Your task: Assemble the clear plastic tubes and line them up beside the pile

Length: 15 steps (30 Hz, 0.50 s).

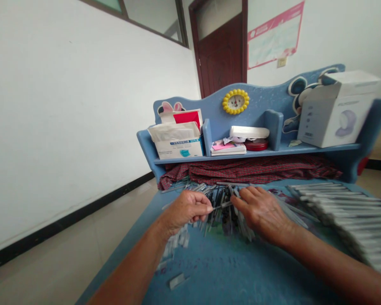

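My left hand (pixel 192 206) is closed, thumb and index finger pinching one end of a thin pen-like rod (pixel 221 206). At the rod's other end, which looks wider and pale, the fingers of my right hand (pixel 260 210) are closed on it. Beneath and between both hands lies a loose heap of thin dark and clear sticks (pixel 227 220), too blurred to name exactly. Small clear pieces (pixel 178 239) are scattered below my left hand. A single clear cap-like piece (pixel 177 281) lies nearer the front of the blue table (pixel 216 275).
Many whitish pen-like tubes (pixel 362 220) are stacked at the right. Behind the heap, a checked cloth (pixel 241 170) lies under a blue shelf (pixel 282 153). On it stand a mask box (pixel 179 147), papers (pixel 228 149), a red tin (pixel 257 145) and a white carton (pixel 336 110).
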Each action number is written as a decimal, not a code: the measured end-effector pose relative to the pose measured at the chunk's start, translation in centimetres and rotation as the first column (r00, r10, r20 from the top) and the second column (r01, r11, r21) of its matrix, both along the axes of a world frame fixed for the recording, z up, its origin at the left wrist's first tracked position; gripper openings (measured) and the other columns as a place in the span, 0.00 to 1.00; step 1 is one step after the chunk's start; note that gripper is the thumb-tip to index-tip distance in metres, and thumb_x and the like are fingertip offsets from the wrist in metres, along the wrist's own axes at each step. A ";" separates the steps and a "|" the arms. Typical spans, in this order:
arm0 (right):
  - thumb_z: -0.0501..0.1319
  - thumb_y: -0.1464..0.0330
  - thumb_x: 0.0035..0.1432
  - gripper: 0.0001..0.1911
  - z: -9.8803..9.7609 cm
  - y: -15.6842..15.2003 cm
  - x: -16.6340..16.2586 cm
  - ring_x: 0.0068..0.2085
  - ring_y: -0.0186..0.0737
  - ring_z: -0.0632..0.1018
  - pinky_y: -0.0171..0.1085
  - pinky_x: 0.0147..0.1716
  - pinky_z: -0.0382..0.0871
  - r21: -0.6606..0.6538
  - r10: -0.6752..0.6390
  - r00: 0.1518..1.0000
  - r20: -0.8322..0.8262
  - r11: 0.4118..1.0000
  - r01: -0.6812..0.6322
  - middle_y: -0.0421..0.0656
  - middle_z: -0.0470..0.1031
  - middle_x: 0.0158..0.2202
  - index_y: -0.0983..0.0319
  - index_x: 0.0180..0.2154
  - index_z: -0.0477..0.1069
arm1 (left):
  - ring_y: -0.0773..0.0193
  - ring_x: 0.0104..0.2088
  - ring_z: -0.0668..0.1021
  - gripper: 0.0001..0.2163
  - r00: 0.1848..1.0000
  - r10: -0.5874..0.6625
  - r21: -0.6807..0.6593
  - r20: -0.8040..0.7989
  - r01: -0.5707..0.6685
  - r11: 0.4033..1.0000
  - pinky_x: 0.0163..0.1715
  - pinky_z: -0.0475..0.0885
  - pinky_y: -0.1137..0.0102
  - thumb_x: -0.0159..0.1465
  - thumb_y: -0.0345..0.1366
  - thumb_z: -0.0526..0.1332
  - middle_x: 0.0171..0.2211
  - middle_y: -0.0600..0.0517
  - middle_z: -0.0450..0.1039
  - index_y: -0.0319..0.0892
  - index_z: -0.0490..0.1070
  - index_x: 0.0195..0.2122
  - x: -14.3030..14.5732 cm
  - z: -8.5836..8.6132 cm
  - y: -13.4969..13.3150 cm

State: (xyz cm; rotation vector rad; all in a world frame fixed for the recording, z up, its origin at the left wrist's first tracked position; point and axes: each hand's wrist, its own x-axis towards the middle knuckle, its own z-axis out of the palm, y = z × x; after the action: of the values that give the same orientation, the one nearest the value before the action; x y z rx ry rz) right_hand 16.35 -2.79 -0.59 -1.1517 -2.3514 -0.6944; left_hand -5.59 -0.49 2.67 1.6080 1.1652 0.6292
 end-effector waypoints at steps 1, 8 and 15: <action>0.55 0.75 0.57 0.08 0.0 -0.2 -0.3 0.31 0.40 0.66 0.38 0.30 0.51 -0.014 0.029 0.999 -0.015 0.999 -0.030 0.43 0.68 0.29 0.60 0.37 0.70 | 0.76 0.14 0.62 0.09 1.000 -0.016 -0.006 0.021 0.016 1.000 0.15 0.53 0.78 0.51 0.38 0.63 0.15 0.56 0.67 0.37 0.70 0.26 0.2 -0.1 -0.1; 0.51 0.76 0.58 0.10 -0.3 -1.2 -1.5 0.30 0.34 0.68 0.33 0.30 0.56 -0.246 0.134 0.965 -0.225 0.950 -0.190 0.41 0.68 0.28 0.61 0.33 0.69 | 0.76 0.13 0.62 0.11 0.984 0.027 0.007 0.174 -0.029 1.000 0.14 0.52 0.79 0.49 0.40 0.66 0.13 0.59 0.65 0.38 0.68 0.28 1.5 -0.8 -0.6; 0.52 0.74 0.58 0.10 -0.8 -1.3 -1.7 0.32 0.35 0.72 0.32 0.31 0.61 -0.329 0.181 0.844 -0.504 0.863 -0.382 0.41 0.71 0.30 0.61 0.37 0.71 | 0.76 0.13 0.60 0.18 0.980 0.006 0.037 0.201 -0.013 0.999 0.14 0.50 0.78 0.53 0.50 0.61 0.13 0.57 0.65 0.37 0.67 0.24 2.3 -1.5 -1.1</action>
State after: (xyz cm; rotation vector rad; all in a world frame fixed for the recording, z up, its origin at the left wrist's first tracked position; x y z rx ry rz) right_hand 14.66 -4.12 -1.42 -0.9484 -2.2268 0.1984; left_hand -3.26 -1.56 1.21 1.5323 1.0175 0.8052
